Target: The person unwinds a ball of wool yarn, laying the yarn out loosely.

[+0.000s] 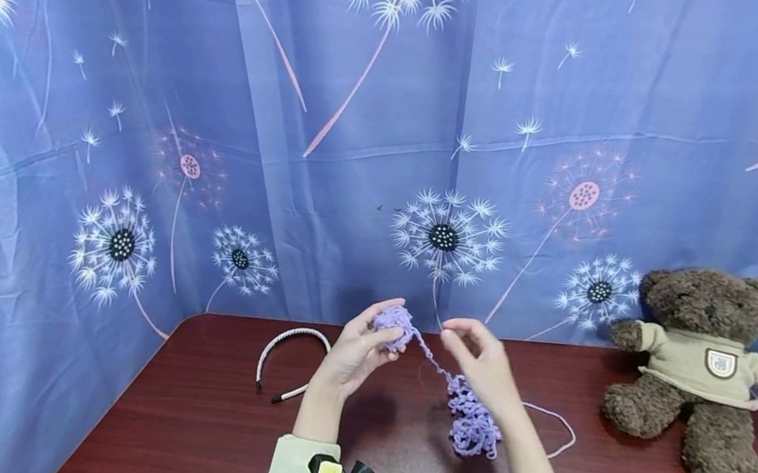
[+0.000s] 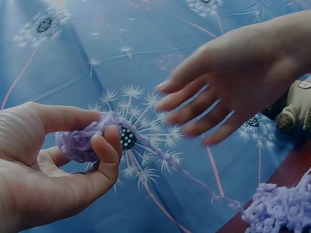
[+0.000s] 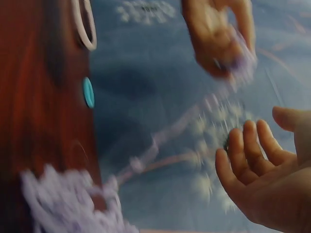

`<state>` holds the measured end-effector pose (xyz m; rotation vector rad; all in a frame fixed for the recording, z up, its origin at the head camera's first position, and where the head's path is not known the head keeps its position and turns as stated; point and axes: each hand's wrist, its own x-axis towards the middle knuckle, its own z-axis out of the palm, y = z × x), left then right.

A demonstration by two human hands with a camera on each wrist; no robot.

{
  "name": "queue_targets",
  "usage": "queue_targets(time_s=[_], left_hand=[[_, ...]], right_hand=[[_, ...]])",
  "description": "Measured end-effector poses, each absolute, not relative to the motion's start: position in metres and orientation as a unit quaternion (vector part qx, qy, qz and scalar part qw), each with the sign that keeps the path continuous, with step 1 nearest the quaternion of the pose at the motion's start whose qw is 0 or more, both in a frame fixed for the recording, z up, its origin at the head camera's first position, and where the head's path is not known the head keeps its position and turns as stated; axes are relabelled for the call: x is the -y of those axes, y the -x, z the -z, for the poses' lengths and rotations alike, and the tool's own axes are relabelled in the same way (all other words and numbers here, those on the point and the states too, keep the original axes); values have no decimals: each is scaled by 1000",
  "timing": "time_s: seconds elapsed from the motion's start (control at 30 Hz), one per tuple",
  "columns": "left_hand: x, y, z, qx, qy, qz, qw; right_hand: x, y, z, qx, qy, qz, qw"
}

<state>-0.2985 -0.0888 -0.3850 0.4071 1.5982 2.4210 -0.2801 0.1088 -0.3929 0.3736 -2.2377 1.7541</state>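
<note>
My left hand [image 1: 350, 354] pinches a rolled bunch of purple crocheted yarn [image 1: 392, 328] above the table. In the left wrist view, its thumb and fingers curl round the bunch [image 2: 82, 141]. A thin crocheted chain [image 2: 180, 168] slopes from it down to a looser purple heap [image 1: 474, 422] on the tabletop. To the right of the bunch, my right hand [image 1: 486, 370] is in the air, apart from the yarn. Its fingers are loosely bent with nothing between them, as the right wrist view shows [image 3: 267, 170]. Part of the heap is hidden behind the right forearm.
A white headband [image 1: 285, 336] lies left of my left hand. A small teal ring [image 3: 88, 92] rests near the table's back edge. Loose purple yarn [image 1: 565, 430] curves out right of the heap. A brown teddy bear [image 1: 701, 369] sits at right before a blue dandelion curtain [image 1: 351, 223].
</note>
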Motion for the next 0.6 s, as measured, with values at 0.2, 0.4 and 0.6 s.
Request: queue_targets(time_s=[0.2,0.4,0.6], left_hand=[[84,297,386,-556,-150,-807,132],[88,299,386,-567,-144,-802,120],[98,300,387,-584,-127,-796,98]], right_hand=[[-87,276,400,781,-165,-591,117],[-100,277,395,777,-151,-589,163],[-129,282,390,777,-101,-593,185]])
